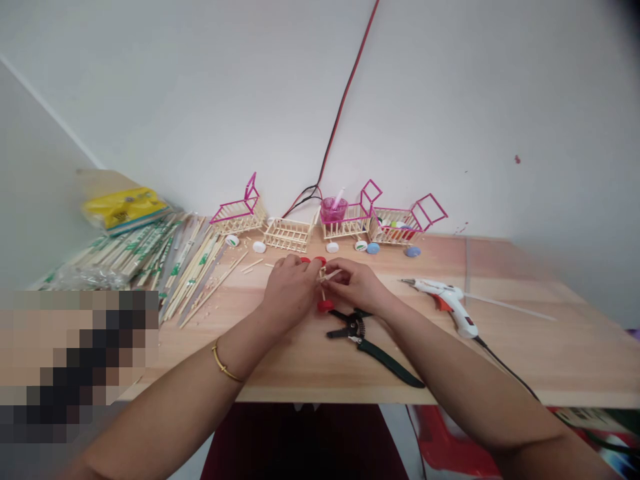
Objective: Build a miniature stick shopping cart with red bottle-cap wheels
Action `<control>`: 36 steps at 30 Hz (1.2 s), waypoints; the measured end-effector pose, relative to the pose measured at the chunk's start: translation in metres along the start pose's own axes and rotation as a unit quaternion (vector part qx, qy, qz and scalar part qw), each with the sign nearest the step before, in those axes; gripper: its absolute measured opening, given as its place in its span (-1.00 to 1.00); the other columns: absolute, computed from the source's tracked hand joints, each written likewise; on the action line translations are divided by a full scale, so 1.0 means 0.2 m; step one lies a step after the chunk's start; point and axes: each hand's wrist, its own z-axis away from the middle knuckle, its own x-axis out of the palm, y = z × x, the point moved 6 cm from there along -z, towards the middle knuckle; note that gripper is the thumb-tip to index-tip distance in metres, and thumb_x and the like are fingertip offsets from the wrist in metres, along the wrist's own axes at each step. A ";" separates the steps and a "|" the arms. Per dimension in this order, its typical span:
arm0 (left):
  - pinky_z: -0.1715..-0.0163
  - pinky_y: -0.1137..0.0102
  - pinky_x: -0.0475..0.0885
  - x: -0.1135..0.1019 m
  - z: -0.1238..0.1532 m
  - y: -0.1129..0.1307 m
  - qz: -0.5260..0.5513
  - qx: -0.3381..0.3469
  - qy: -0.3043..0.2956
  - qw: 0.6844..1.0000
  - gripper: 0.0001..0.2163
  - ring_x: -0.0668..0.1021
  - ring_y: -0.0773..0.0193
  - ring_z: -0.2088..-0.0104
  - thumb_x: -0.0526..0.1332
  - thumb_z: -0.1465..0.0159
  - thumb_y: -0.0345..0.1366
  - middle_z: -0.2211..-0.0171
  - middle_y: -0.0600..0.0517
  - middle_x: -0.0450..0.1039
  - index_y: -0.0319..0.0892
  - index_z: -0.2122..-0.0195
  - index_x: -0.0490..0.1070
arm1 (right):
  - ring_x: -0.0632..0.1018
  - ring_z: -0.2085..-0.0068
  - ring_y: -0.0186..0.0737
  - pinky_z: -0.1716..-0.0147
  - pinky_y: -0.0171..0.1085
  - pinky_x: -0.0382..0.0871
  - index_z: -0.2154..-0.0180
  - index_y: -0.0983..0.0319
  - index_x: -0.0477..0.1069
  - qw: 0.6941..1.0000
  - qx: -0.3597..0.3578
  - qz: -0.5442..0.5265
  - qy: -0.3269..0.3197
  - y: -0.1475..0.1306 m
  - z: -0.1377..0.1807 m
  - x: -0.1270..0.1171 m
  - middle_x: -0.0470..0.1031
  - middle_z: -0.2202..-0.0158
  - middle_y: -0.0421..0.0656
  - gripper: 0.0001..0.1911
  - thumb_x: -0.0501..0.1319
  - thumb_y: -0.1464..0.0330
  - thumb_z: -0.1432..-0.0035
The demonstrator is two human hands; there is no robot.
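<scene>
My left hand [291, 287] is closed on a small frame of pale wooden sticks [323, 288] with red bottle caps [325, 306] as wheels. Part of the frame is hidden behind the fingers. At its right side, my right hand [356, 285] pinches a thin pale stick [332, 274] against it. Just below the hands lie wire cutters [356, 328] with dark green handles, their jaws towards the left. Beyond the hands stands a small stick cart [289, 233] without a coloured handle.
Stick carts with pink trim [240, 217] line the wall, one holding a purple cup [334, 210]. Bundled chopsticks [133, 250] and a yellow packet [125, 205] fill the left. A white glue gun [445, 300] lies right, its cord over the front edge. A pixelated patch covers the lower left.
</scene>
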 end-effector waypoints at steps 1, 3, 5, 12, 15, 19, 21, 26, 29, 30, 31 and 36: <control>0.22 0.20 0.31 0.00 0.00 0.00 0.001 0.004 0.001 1.000 -0.75 0.44 0.01 0.17 0.16 -0.30 -0.29 0.27 -0.09 0.55 -0.16 0.01 0.40 | 0.61 0.31 -0.24 0.31 -0.27 0.51 0.20 0.21 0.43 1.000 -0.005 0.005 0.002 0.00 0.00 0.00 0.53 0.20 -0.11 -0.75 0.27 0.25 -0.07; 0.21 0.20 0.30 0.00 0.00 0.00 0.000 0.016 0.003 1.000 -0.75 0.43 0.02 0.16 0.14 -0.31 -0.29 0.26 -0.08 0.55 -0.15 -0.01 0.40 | 0.60 0.32 -0.25 0.31 -0.27 0.50 0.19 0.20 0.43 1.000 -0.014 0.024 0.009 -0.01 0.00 -0.01 0.53 0.18 -0.12 -0.76 0.26 0.27 -0.07; 0.20 0.20 0.30 0.00 0.00 0.00 -0.001 0.025 0.003 1.000 -0.78 0.43 0.03 0.16 0.12 -0.32 -0.30 0.26 -0.08 0.55 -0.14 0.04 0.43 | 0.60 0.34 -0.26 0.34 -0.28 0.48 0.18 0.19 0.42 0.999 -0.019 0.045 0.017 -0.02 0.00 -0.02 0.53 0.21 -0.14 -0.78 0.24 0.31 -0.07; 0.15 0.17 0.32 0.01 0.00 -0.01 0.006 0.021 0.002 1.000 -0.78 0.42 0.01 0.14 0.16 -0.30 -0.30 0.21 -0.07 0.55 -0.17 0.06 0.45 | 0.52 0.53 -0.36 0.51 -0.35 0.36 0.18 0.19 0.31 0.996 -0.015 0.076 0.041 -0.08 0.02 -0.07 0.50 0.32 -0.22 -0.79 0.21 0.32 -0.10; 0.10 0.16 0.32 0.00 -0.01 -0.01 0.018 0.017 -0.010 1.000 -0.77 0.42 0.02 0.13 0.15 -0.30 -0.32 0.18 -0.07 0.54 -0.17 0.05 0.45 | 0.52 0.52 -0.37 0.53 -0.35 0.34 0.23 0.19 0.29 0.996 -0.013 0.074 0.048 -0.08 0.02 -0.10 0.47 0.28 -0.21 -0.81 0.21 0.30 -0.10; 0.06 0.18 0.33 -0.01 -0.02 -0.01 0.040 0.017 -0.014 0.999 -0.76 0.42 0.03 0.10 0.13 -0.31 -0.32 0.17 -0.09 0.54 -0.19 0.03 0.46 | 0.48 0.52 -0.38 0.53 -0.36 0.31 0.25 0.20 0.31 0.996 -0.010 0.086 0.035 -0.08 0.02 -0.10 0.43 0.36 -0.23 -0.82 0.22 0.30 -0.09; 0.03 0.19 0.32 0.00 -0.02 -0.01 0.055 0.023 -0.008 0.998 -0.76 0.42 0.05 0.09 0.12 -0.32 -0.32 0.15 -0.10 0.53 -0.20 0.03 0.46 | 0.46 0.52 -0.38 0.54 -0.37 0.28 0.26 0.22 0.35 0.994 -0.021 0.104 0.024 -0.08 0.01 -0.10 0.44 0.37 -0.22 -0.84 0.22 0.30 -0.10; 0.03 0.18 0.32 0.02 -0.03 -0.02 0.067 0.033 -0.014 0.997 -0.75 0.43 0.05 0.11 0.10 -0.33 -0.31 0.17 -0.08 0.54 -0.18 0.04 0.48 | 0.48 0.42 -0.31 0.44 -0.34 0.32 0.21 0.24 0.48 0.985 -0.053 0.163 -0.006 -0.06 0.00 -0.09 0.52 0.31 -0.14 -0.81 0.26 0.34 -0.09; 0.03 0.17 0.31 0.02 -0.02 -0.02 0.066 0.034 -0.016 0.997 -0.74 0.43 0.06 0.11 0.10 -0.34 -0.29 0.16 -0.09 0.53 -0.17 0.02 0.47 | 0.50 0.40 -0.29 0.39 -0.33 0.34 0.18 0.23 0.50 0.985 -0.054 0.161 -0.014 -0.04 0.00 -0.08 0.55 0.30 -0.13 -0.78 0.28 0.32 -0.10; 0.03 0.17 0.31 0.03 -0.02 -0.02 0.066 0.034 -0.016 0.997 -0.74 0.43 0.06 0.10 0.09 -0.34 -0.29 0.16 -0.09 0.53 -0.17 0.02 0.47 | 0.51 0.39 -0.29 0.38 -0.32 0.35 0.17 0.23 0.51 0.986 -0.052 0.158 -0.015 -0.04 0.00 -0.08 0.55 0.29 -0.13 -0.77 0.29 0.31 -0.10; 0.03 0.17 0.31 0.03 -0.02 -0.02 0.065 0.033 -0.015 0.997 -0.74 0.43 0.06 0.10 0.09 -0.34 -0.29 0.16 -0.10 0.53 -0.17 0.01 0.47 | 0.51 0.39 -0.29 0.37 -0.32 0.35 0.17 0.23 0.51 0.987 -0.050 0.154 -0.016 -0.03 0.00 -0.07 0.55 0.28 -0.13 -0.76 0.29 0.31 -0.10; 0.06 0.17 0.31 0.03 -0.02 -0.02 0.056 0.037 -0.018 0.998 -0.75 0.43 0.07 0.13 0.09 -0.34 -0.30 0.19 -0.10 0.53 -0.18 0.03 0.47 | 0.51 0.39 -0.30 0.36 -0.33 0.36 0.17 0.22 0.52 0.987 -0.051 0.149 -0.016 -0.02 0.00 -0.07 0.55 0.29 -0.14 -0.78 0.28 0.33 -0.11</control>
